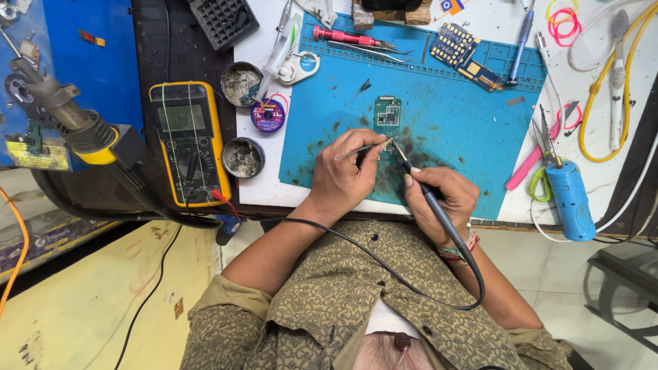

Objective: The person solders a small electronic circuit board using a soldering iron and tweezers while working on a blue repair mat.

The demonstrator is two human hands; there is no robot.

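A small green circuit board (387,114) lies on the blue work mat (466,116). My left hand (349,175) pinches thin metal tweezers (358,150), their tips pointing at the board's near end. My right hand (442,195) grips a grey soldering iron (432,199) like a pen. Its tip meets the tweezers' tips just below the board. The iron's black cable (411,284) loops across my chest. The mat around the board is stained dark.
A yellow multimeter (190,144) lies left of the mat, with two round tins (242,157) and a solder wick spool (268,115) beside it. A red screwdriver (343,36), another circuit board (460,53), a blue cylinder tool (570,199) and yellow cables (603,89) lie around the mat.
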